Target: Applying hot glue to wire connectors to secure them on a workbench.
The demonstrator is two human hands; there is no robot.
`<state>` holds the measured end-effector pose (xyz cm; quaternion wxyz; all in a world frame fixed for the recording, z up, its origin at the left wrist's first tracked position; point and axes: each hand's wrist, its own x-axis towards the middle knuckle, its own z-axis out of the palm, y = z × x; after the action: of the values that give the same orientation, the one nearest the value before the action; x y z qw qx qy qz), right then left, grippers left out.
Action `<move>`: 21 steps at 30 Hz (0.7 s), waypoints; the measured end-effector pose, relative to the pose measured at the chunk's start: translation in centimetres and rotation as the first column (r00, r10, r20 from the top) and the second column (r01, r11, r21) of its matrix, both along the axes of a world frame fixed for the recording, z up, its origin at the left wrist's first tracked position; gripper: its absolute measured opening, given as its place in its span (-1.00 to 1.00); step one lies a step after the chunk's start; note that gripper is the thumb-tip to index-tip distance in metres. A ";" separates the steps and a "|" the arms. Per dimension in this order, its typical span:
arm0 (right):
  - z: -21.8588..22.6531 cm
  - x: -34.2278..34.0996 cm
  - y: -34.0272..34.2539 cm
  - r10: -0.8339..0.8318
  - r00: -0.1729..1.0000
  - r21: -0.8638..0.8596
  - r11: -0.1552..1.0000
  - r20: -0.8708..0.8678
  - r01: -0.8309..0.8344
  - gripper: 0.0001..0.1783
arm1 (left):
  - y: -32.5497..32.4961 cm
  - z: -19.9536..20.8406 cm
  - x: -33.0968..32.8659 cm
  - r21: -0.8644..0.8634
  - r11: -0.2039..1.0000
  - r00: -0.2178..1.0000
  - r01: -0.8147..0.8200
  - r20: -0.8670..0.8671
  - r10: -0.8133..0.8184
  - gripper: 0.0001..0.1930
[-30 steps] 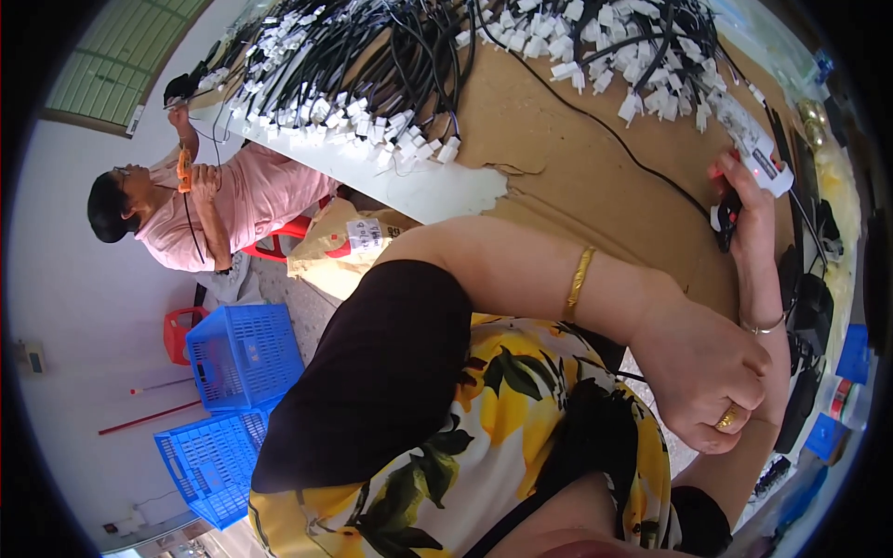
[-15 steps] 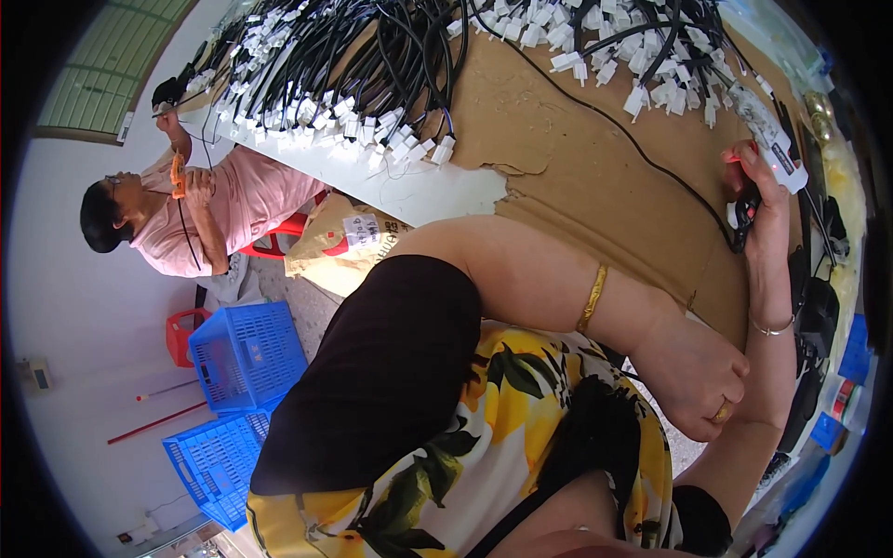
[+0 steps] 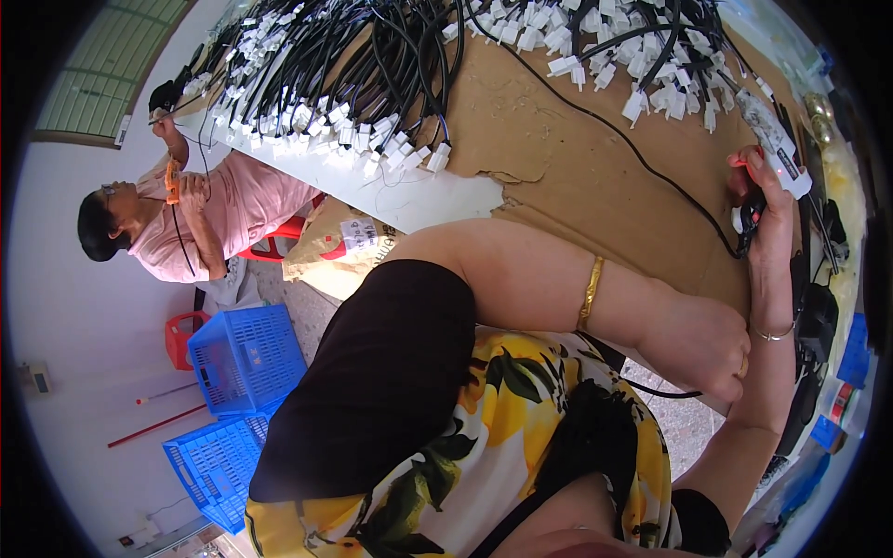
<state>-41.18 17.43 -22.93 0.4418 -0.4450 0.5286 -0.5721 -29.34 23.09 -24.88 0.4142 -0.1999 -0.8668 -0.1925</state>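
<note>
— Fingers of the right hand pinch a plug at 3 o'clock; its cable runs to 11.
— Left hand?
— A closed fist near the counter edge; contents hidden.

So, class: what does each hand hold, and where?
Right hand: thin black cable, gripped at its white connector end. Left hand: a closed fist; what it holds cannot be told.

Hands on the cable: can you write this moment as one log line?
left hand: closed on black cable | right hand: holds cable end by white tool | surface: cardboard sheet | co-worker: seated left
</note>
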 end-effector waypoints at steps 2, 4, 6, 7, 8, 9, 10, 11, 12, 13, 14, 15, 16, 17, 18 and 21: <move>-0.1 -0.2 -0.2 0.032 0.999 -0.003 0.999 -0.012 -0.032 -0.74 | -0.7 -0.3 0.3 -0.023 0.999 0.992 -0.027 0.126 0.030 -0.93; 0.1 -0.1 -0.3 0.039 0.999 -0.021 0.999 -0.013 -0.040 -0.75 | -1.0 -0.4 0.8 -0.055 0.997 0.968 -0.045 0.244 0.057 -0.93; -0.1 0.0 -0.1 -0.070 0.997 -0.028 0.997 -0.019 0.070 -0.76 | -1.2 0.1 0.8 -0.061 0.998 0.950 -0.029 0.309 0.046 -0.88; -0.4 -0.7 -0.1 0.018 0.997 -0.014 1.000 -0.080 -0.019 -0.74 | -1.2 0.4 1.1 -0.074 0.997 0.956 0.011 0.293 0.011 -0.88; -0.4 -0.9 0.3 -0.022 0.994 0.009 1.000 -0.106 0.023 -0.75 | -1.2 0.6 1.0 -0.060 0.998 0.935 0.018 0.355 0.004 -0.87; -0.8 -1.3 0.2 -0.019 0.988 0.009 1.000 -0.151 0.021 -0.77 | -1.2 0.7 0.8 -0.051 0.998 0.911 0.030 0.412 -0.007 -0.85; -1.4 -2.0 0.2 0.050 0.961 -0.094 0.993 -0.273 -0.078 -0.80 | -1.3 0.5 0.5 -0.033 0.998 0.878 0.049 0.478 -0.027 -0.84; -1.2 -1.2 0.2 0.007 0.989 -0.050 0.999 -0.145 -0.014 -0.81 | -1.2 0.3 0.3 -0.022 0.998 0.839 0.060 0.542 -0.038 -0.83; -0.5 -0.6 0.0 0.009 0.994 0.005 1.000 -0.105 -0.009 -0.82 | -1.4 0.4 0.3 -0.038 0.992 0.844 0.120 0.530 -0.082 -0.83; -0.5 -0.1 -0.2 0.053 0.998 -0.051 0.997 0.031 -0.051 -0.83 | -1.7 0.4 0.4 0.003 0.997 0.833 0.078 0.549 -0.067 -0.82; -0.6 -0.3 -0.1 0.063 0.997 -0.116 0.992 0.040 -0.058 -0.84 | -1.6 0.5 0.2 0.045 0.998 0.818 0.034 0.572 -0.053 -0.80; -0.1 -0.1 0.2 0.079 0.996 -0.126 0.989 0.030 -0.074 -0.85 | -1.2 0.5 0.3 0.025 0.998 0.821 0.063 0.567 -0.066 -0.80; 0.3 -0.1 0.6 0.097 0.995 -0.135 0.987 0.020 -0.093 -0.84 | -0.9 0.5 0.4 0.027 0.998 0.824 0.049 0.564 -0.056 -0.79; 0.3 -0.2 0.6 0.086 0.996 -0.140 0.987 0.019 -0.083 -0.84 | -0.9 0.5 0.4 0.043 0.999 0.825 0.020 0.563 -0.040 -0.77; 0.1 -0.2 0.6 0.102 0.994 -0.121 0.988 0.032 -0.097 -0.84 | -0.9 0.5 0.3 0.038 0.999 0.825 0.028 0.563 -0.044 -0.77; 0.1 -0.3 0.7 0.115 0.993 -0.104 0.988 0.034 -0.111 -0.86 | -1.0 0.5 0.0 0.063 0.998 0.826 0.026 0.561 -0.057 -0.78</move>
<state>-41.43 18.09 -22.85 0.4607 -0.4847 0.4637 -0.5812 -29.38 22.09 -24.35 0.1417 -0.1423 -0.9404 -0.2744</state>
